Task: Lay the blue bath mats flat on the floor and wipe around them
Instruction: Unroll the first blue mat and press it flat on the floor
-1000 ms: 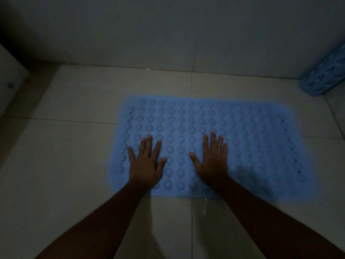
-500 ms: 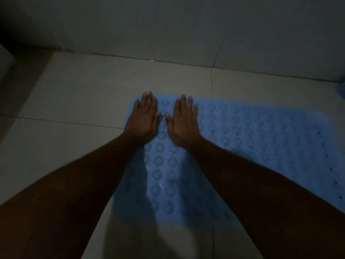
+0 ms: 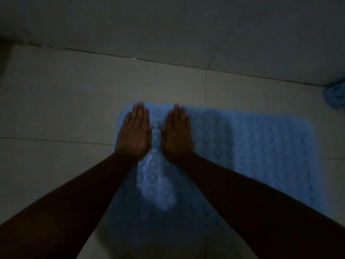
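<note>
floor tiles (image 3: 61,109) lie pale and dim at the left of a bathroom corner, where a person leans over a blue bath mat (image 3: 252,152) spread flat near the wall (image 3: 168,25). the left hand (image 3: 133,134) rests flat on the mat's far left corner, fingers straight and together, gripping nothing. the right hand (image 3: 177,134) presses just beside it in the same way, with a strip of suction cups showing between them. a second blue mat (image 3: 336,96), too cut off to tell if it is rolled, sits at the far right by the wall, not yet laid out. the flat mat glistens as if wet. palms sliding on it could drag it askew, and in this gloom a lifted corner might go unnoticed.
</note>
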